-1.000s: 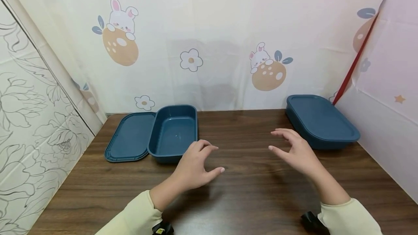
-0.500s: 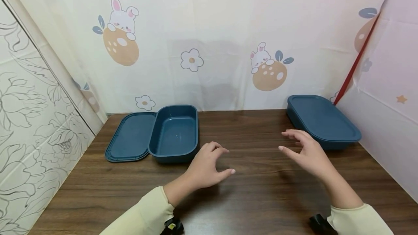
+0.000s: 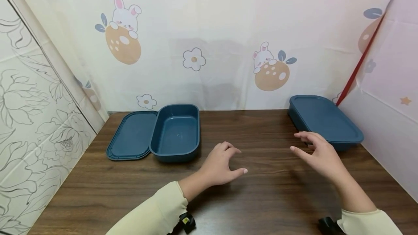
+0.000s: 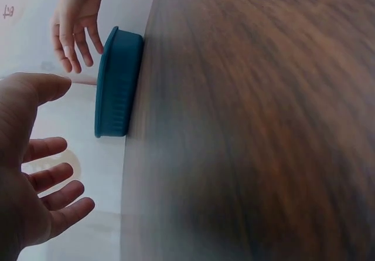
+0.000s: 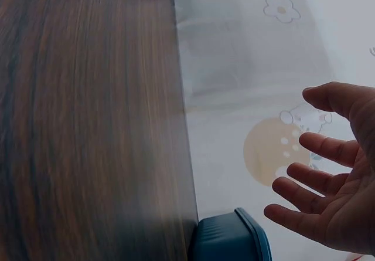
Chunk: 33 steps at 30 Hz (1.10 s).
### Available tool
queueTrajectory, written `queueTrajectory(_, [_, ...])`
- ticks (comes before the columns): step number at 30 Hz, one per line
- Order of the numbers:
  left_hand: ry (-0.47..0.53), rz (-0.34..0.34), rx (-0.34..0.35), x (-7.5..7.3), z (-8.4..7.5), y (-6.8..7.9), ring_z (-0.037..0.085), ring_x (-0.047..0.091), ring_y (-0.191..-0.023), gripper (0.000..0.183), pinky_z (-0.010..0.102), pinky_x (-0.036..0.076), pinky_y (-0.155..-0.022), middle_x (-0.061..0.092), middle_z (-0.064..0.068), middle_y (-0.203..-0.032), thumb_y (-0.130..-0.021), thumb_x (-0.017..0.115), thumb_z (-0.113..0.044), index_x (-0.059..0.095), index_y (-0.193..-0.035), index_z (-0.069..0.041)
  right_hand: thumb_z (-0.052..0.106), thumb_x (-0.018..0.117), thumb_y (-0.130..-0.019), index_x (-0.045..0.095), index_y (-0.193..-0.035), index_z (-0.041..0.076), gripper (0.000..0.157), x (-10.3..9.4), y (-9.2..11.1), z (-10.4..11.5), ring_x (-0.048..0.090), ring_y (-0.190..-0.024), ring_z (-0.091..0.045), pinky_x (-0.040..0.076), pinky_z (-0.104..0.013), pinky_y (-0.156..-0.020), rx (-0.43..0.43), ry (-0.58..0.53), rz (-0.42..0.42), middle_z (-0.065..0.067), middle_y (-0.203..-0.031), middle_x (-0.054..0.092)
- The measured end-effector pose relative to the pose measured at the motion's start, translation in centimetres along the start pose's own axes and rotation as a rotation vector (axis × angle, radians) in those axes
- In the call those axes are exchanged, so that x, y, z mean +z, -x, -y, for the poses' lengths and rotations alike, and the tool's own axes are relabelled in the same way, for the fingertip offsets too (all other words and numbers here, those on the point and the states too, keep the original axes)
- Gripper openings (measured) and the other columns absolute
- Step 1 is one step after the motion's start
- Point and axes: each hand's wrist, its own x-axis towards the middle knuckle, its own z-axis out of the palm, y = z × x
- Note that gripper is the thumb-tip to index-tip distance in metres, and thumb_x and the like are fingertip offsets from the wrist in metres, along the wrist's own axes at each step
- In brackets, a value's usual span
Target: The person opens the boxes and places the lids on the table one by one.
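Observation:
My left hand (image 3: 218, 164) hovers over the middle of the wooden table, fingers relaxed and spread from the thumb, holding nothing. To its upper left sits an uncovered blue food container (image 3: 176, 133), with nothing inside. A matching flat lid (image 3: 132, 135) lies against that container's left side. At the back right stands a second blue container with its lid on (image 3: 324, 117). My right hand (image 3: 321, 155) is just in front of it, fingers loosely bent and holding nothing; it overlaps the container's front edge in the head view. Both wrist views show the palms bare.
The dark wooden table (image 3: 130, 198) ends at a printed curtain (image 3: 222, 82) behind. A pale cloth wall with a red strip (image 3: 362, 59) borders the right, and a flower-patterned panel (image 3: 42, 119) the left. Black wrist devices (image 3: 187, 222) sit at both cuffs.
Both hands have drifted to the right, the left away from the uncovered container and the right closer to the lidded one. The containers and the loose lid have stayed in place.

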Motion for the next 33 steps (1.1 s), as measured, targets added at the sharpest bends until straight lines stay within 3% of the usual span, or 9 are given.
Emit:
queueTrajectory(8, [-0.002, 0.038, 0.015, 1.1, -0.5, -0.7, 0.014, 0.05, -0.104, 0.054, 0.026, 0.046, -0.086, 0.054, -0.001, -0.116, -0.086, 0.067, -0.055, 0.064, -0.125, -0.017, 0.027, 0.071, -0.091, 0.056, -0.125, -0.002, 0.046, -0.6, 0.7, -1.1, 0.051, -0.108, -0.041, 0.043, -0.059, -0.086, 0.022, 0.025, -0.039, -0.026, -0.124, 0.05])
queueTrajectory(24, [-0.078, 0.113, -0.004, 1.9, -1.7, -2.8, 0.018, 0.047, -0.111, 0.068, 0.035, 0.046, -0.089, 0.049, 0.001, -0.127, -0.082, 0.062, -0.068, 0.056, -0.136, -0.027, 0.032, 0.07, -0.091, 0.052, -0.13, -0.006, 0.057, -2.2, 1.5, -3.9, 0.048, -0.108, -0.049, 0.043, -0.063, -0.082, 0.115, 0.088, -0.069, -0.034, -0.128, 0.044])
queueTrajectory(33, [-0.029, 0.097, -0.004, 2.6, -2.4, -3.8, 0.018, 0.046, -0.114, 0.068, 0.034, 0.046, -0.087, 0.048, 0.0, -0.129, -0.082, 0.063, -0.066, 0.055, -0.137, -0.028, 0.04, 0.063, -0.094, 0.043, -0.14, -0.008, 0.069, -3.8, 1.9, -5.9, 0.048, -0.108, -0.06, 0.043, -0.066, -0.078, 0.309, 0.091, -0.082, -0.041, -0.131, 0.035])
